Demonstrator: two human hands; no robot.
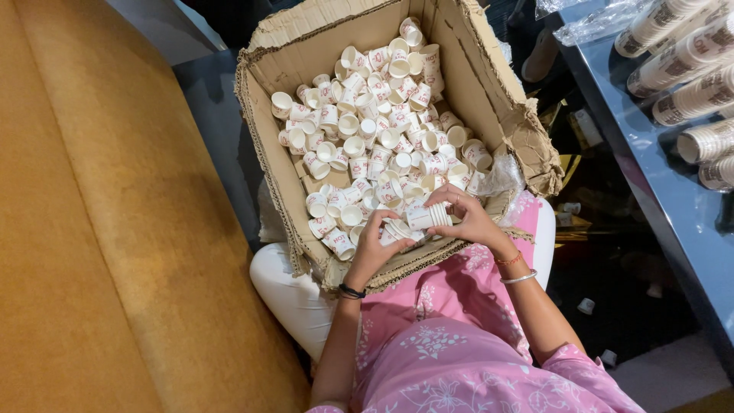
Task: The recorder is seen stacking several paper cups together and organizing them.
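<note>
Seated, pink patterned dress, a large cardboard box (pixel 290 46) resting across the lap. Both hands inside the near end of the box. Left hand (pixel 372 248), dark band at the wrist, fingers curled around a short nested stack of small paper cups (pixel 397 229), clenched on it. Right hand (pixel 465 218), bangles at the wrist, fingertips closed on another few nested cups (pixel 424 216) lying sideways, rims toward the right palm. Two stacks touching or nearly so, between the two hands; cannot tell whether joined.

Directly under the grip, the torn near wall of the box (pixel 417 264), ragged corrugated edge, close against the wrists. Just right of the right hand, a crumpled clear plastic liner (pixel 501 180) and the bent, tattered right flap (pixel 527 145). Beyond the grip, loose paper cups (pixel 367 130), white with red print, heaped in every direction, filling most of the box floor; bare cardboard only at the far corner and along the left wall. Open room above the heap; little room sideways.

Far left of the grip, a tan upholstered surface (pixel 92 229), close beside the box wall. Well to the right, a blue table (pixel 657 183) bearing long sleeves of stacked cups (pixel 688 57) in plastic wrap. Dark floor between, with a few stray cups (pixel 586 306).
</note>
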